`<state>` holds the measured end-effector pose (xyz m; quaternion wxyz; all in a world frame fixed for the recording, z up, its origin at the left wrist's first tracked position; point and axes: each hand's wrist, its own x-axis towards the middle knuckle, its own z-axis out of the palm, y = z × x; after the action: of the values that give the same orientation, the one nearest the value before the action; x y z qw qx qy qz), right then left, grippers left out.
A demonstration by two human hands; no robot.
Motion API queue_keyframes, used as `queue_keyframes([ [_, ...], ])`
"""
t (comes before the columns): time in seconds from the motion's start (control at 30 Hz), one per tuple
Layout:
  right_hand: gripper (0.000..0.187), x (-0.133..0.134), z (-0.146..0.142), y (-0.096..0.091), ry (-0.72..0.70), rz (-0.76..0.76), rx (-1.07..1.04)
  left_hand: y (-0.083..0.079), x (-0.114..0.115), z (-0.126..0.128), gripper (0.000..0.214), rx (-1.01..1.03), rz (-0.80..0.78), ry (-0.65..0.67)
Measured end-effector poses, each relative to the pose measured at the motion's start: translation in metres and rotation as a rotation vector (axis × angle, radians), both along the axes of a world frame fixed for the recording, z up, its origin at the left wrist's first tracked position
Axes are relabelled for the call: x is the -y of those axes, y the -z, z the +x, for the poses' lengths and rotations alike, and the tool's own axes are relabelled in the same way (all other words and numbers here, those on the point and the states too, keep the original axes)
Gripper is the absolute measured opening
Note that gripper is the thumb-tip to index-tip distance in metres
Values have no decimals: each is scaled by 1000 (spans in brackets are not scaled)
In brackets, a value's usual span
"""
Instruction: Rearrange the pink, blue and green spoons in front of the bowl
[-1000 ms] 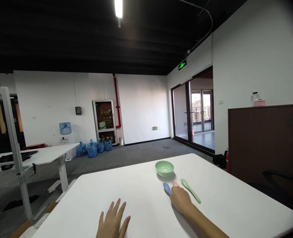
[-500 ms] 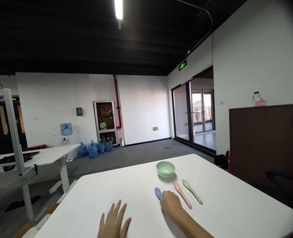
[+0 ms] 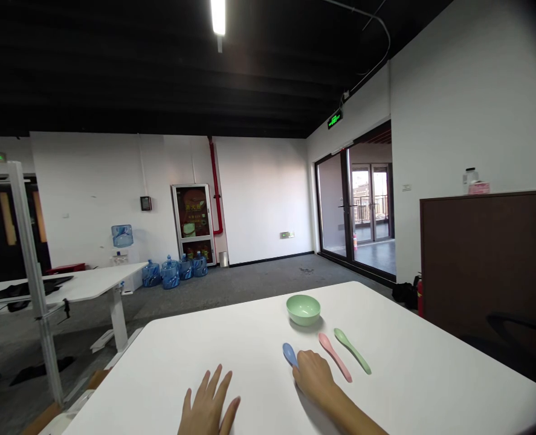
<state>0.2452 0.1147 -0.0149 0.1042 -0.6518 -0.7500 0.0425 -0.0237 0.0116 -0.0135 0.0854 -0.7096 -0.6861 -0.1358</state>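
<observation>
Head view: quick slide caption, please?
Right hand at the blue spoon; pink spoon, green spoon and green bowl nearby; left hand spread open.

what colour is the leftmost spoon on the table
The leftmost spoon is blue, best seen in the head view.

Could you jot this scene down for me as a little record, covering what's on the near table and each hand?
Table: white
Bowl: green, upright, beyond the spoons
Blue spoon: leftmost, handle hidden
Pink spoon: middle, uncovered
Green spoon: rightmost, uncovered
Right hand: curled over the blue spoon, exact grip hidden
Left hand: open, spread, apart from the spoons
</observation>
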Motion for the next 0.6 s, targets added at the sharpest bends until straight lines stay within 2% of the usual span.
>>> queue_keyframes([
  [0.23,30,5,4,-1,-11,23,-38,-1,-1,-1,54,3,-4,6],
  [0.33,38,10,10,-5,-6,55,-85,0,-4,-2,54,9,-16,-2],
  [0.53,51,21,40,-15,-64,138,-197,2,-7,-7,54,10,-1,-20],
  [0.6,62,22,54,-15,-69,135,-188,3,-7,-8,54,10,-5,-23],
])
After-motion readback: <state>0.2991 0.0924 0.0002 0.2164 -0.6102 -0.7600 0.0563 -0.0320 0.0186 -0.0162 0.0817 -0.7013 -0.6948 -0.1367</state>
